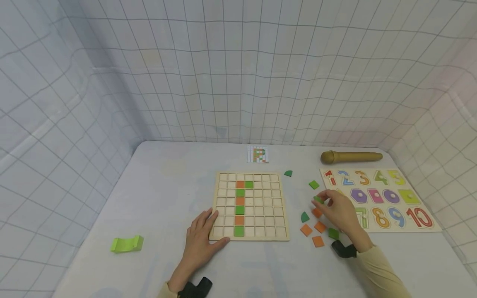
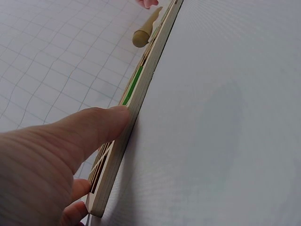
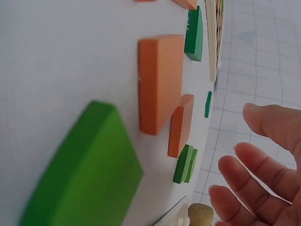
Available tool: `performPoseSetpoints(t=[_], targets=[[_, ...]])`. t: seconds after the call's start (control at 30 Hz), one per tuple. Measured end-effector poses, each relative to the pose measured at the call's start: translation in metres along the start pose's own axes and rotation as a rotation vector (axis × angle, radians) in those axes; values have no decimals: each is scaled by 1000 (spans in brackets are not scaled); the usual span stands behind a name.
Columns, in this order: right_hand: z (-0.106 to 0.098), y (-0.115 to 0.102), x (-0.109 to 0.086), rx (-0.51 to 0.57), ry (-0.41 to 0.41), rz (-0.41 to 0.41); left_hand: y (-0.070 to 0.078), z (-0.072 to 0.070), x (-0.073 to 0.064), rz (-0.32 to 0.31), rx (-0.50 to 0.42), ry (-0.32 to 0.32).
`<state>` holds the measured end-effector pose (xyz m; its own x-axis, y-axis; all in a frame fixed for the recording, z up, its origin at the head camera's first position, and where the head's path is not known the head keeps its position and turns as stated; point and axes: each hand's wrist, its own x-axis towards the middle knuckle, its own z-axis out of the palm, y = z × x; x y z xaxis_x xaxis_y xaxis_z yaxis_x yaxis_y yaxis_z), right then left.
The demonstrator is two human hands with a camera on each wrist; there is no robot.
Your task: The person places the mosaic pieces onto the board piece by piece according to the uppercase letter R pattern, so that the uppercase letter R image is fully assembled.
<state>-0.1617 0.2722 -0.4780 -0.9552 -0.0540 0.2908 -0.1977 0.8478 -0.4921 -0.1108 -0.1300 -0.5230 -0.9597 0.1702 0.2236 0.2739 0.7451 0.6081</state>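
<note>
A wooden grid board point(image 1: 250, 239) has a column of alternating orange and green square tiles, with one green tile beside the top one. My left hand point(image 1: 201, 238) rests at its near left corner, fingers straight along the left side. The thumb point(image 2: 106, 123) presses on the near rim. Over the loose tiles to the right, my right hand point(image 1: 340, 212) reaches with thumb and forefinger apart, near a green square tile point(image 1: 318, 200). In the right wrist view the fingers point(image 3: 233, 176) hold nothing, and two green tiles point(image 3: 183, 165) lie close together on the table.
Orange tiles point(image 1: 318, 241), green tiles point(image 1: 333, 233) and green quarter-circle pieces point(image 1: 304, 217) lie right of the board. A pattern card point(image 1: 258, 154) is behind it. Farther right are a number puzzle point(image 1: 404, 211) and a brown microphone-shaped object point(image 1: 352, 157). A lime-green curved block point(image 1: 127, 244) stands left.
</note>
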Motion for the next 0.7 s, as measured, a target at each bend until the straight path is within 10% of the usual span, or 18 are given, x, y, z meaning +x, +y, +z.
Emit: performPoseSetpoints(t=[0.7], targets=[[-11, -2, -6, -9, -274, 107, 1, -1, 0, 19, 8, 24]])
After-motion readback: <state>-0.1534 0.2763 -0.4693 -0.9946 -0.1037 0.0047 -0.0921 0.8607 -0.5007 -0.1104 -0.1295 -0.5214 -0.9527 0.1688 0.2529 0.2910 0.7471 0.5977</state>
